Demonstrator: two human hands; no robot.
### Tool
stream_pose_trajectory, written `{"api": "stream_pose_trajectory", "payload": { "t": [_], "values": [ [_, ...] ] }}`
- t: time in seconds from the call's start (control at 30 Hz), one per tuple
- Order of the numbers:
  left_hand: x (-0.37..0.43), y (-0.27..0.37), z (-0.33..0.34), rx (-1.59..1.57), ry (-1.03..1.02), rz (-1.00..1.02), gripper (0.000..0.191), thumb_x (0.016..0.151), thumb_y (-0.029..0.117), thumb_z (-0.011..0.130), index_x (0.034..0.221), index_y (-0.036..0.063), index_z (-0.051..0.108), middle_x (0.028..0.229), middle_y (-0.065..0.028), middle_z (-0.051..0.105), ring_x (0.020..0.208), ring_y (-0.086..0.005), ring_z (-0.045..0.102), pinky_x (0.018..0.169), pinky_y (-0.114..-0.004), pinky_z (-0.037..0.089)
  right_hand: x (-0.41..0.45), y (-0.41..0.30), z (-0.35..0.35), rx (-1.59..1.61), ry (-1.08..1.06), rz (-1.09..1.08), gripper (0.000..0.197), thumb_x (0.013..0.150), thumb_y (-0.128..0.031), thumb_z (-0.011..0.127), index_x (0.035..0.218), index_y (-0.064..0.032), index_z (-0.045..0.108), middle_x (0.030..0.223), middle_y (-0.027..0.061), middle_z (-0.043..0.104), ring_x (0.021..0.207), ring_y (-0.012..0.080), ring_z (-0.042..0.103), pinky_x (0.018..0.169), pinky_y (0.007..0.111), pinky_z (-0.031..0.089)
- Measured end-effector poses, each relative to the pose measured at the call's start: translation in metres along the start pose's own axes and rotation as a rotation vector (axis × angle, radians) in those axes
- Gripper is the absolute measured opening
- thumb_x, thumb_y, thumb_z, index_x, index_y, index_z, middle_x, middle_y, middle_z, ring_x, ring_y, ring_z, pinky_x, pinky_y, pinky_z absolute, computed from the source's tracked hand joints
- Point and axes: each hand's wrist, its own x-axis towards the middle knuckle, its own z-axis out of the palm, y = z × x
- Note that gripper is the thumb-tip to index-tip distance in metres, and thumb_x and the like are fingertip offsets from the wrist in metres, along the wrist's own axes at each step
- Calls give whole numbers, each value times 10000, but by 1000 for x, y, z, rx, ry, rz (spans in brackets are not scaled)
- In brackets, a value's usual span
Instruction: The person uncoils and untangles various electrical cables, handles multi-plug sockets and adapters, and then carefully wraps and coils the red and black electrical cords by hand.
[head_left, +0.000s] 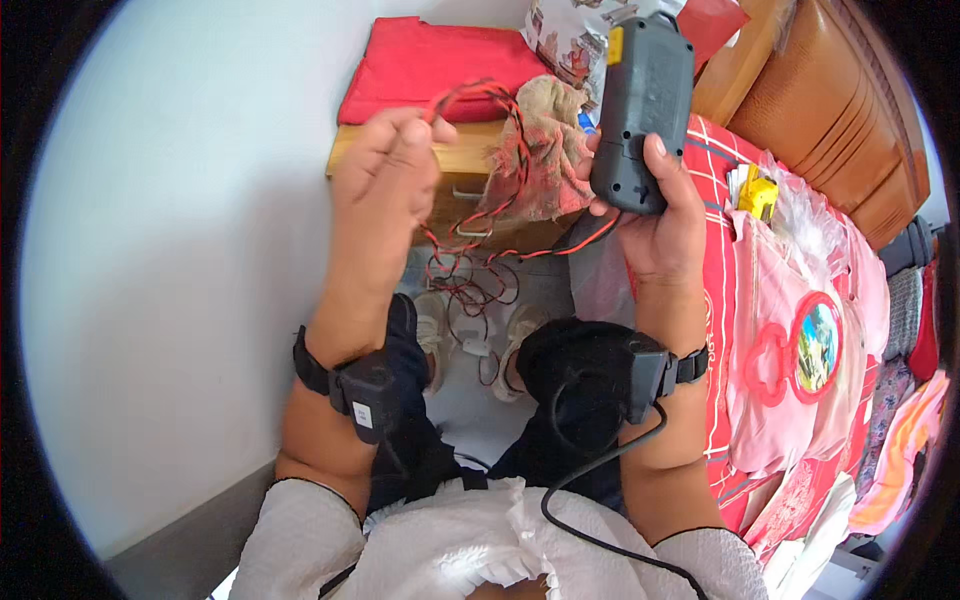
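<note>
My left hand (386, 169) pinches a loop of twisted red-and-black cable (523, 154) between thumb and fingers, left of centre. In my right hand (670, 225) is a black handheld device (646, 105) with a yellow patch at its upper left corner. It is held upright, its screwed back face towards me. From its lower end a stretch of the cable runs left. More cable hangs in loose coils down towards the floor between my feet, near a small white block (476, 346). The device's front is hidden.
Ahead stands a wooden nightstand (450, 155) with a folded red cloth (442, 71), a worn towel (544, 150) and a printed bag (574, 37). On the right, a red-checked bed (716, 300) bears pink clothing, a red-framed hand mirror (816, 345) and a yellow tape measure (757, 196). A white wall (172, 187) is left.
</note>
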Motion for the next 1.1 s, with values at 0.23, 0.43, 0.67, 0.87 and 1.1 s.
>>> {"api": "stream_pose_trajectory", "payload": {
  "t": [0.23,0.43,0.67,0.87,1.1],
  "values": [
    [2,5,-16,4,-41,113,320,946,253,474,1097,-9,579,546,80,346,482,-6,285,442,-177,229,-2,-1,0,-30,37,-9,352,865,-317,547,1005,6,535,803,88,626,631,165,624,486,275,491],
    [-2,2,-23,289,-325,135,265,933,232,500,957,-5,616,725,-2,579,551,-22,376,493,-191,298,-1,-5,-11,-41,4,-1,443,781,-189,637,1146,21,498,939,96,614,799,175,620,687,270,499],
    [-3,5,-33,-160,-429,69,246,928,216,504,947,-6,608,784,-45,623,534,-31,373,486,-184,290,-4,1,-17,-521,-391,156,709,620,-64,703,1288,-45,465,1124,79,568,1019,168,533,918,270,382],
    [6,5,-29,132,-39,-94,296,887,312,577,853,27,652,534,100,332,491,5,289,444,-183,214,-12,-1,0,-398,-798,437,654,621,-4,690,1241,11,483,1086,17,576,995,102,506,914,250,378],
    [12,-1,-26,108,98,-73,288,911,300,531,851,28,606,570,90,363,482,-3,276,441,-181,223,-11,5,-1,-154,-696,329,683,660,-203,722,1252,18,465,1097,54,568,1022,129,509,919,256,376]
  ]
}}
